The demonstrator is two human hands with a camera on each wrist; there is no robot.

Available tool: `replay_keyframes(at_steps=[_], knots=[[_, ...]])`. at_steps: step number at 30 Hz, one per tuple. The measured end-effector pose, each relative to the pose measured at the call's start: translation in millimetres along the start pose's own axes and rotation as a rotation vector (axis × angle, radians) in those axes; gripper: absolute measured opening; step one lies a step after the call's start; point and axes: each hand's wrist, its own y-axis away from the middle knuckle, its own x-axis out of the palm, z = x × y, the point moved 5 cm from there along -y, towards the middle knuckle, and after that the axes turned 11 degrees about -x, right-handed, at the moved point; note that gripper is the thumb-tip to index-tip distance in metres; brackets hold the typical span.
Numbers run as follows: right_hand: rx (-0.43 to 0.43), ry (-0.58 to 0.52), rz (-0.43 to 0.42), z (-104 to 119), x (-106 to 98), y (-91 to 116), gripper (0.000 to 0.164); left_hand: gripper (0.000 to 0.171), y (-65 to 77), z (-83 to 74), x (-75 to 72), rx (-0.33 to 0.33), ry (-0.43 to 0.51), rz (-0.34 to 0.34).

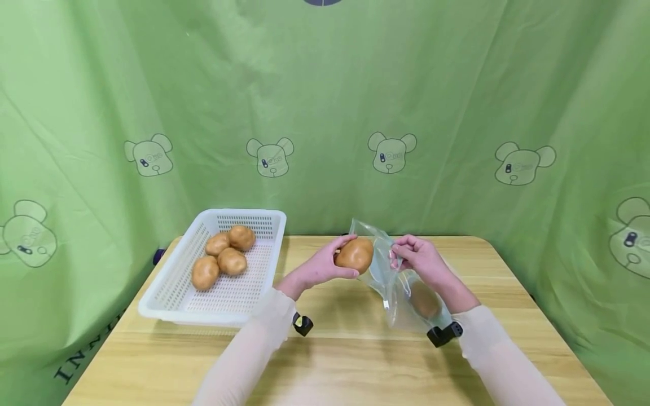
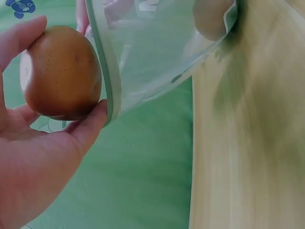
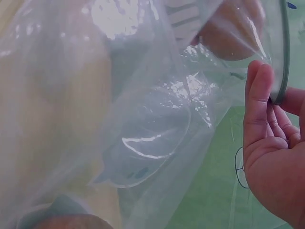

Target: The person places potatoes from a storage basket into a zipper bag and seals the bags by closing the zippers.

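My left hand (image 1: 325,264) grips a brown potato (image 1: 356,255) between thumb and fingers, right at the mouth of a clear plastic bag (image 2: 147,57). In the left wrist view a fingertip meets the bag's green-edged rim while the potato (image 2: 62,74) sits just beside it. My right hand (image 1: 417,256) pinches that rim on the other side, as the right wrist view shows with the fingers (image 3: 259,95) at the edge. Lower in the bag lies another potato (image 1: 424,300), seen through the plastic over the wooden table.
A white perforated basket (image 1: 213,317) stands on the left of the wooden table (image 1: 350,366), holding several potatoes (image 1: 232,261). Behind the table hangs a green curtain (image 1: 325,192) printed with bear heads. Black wrist cameras (image 1: 444,334) sit on both forearms.
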Motion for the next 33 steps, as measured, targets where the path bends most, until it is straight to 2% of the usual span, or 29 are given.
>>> replay_keyframes(at_steps=[10,20,25,29,33], knots=[[-0.009,-0.004,0.011,0.8,-0.6,0.7,0.031,0.086,-11.7,15.1,13.8,-0.051,-0.096,0.042],[-0.046,-0.003,0.055,9.2,1.7,-1.3,0.031,0.085,-25.4,12.4,30.6,-0.067,-0.128,0.104],[-0.081,-0.001,0.088,16.2,2.4,-2.5,0.03,0.087,-27.9,15.5,31.2,-0.085,-0.151,0.089],[-0.081,-0.002,0.094,18.0,1.5,-1.7,0.022,0.088,-28.1,20.6,30.7,-0.092,-0.156,0.077],[-0.072,-0.008,0.093,16.8,0.4,0.1,0.026,0.087,-27.2,23.5,31.6,-0.093,-0.168,0.078]])
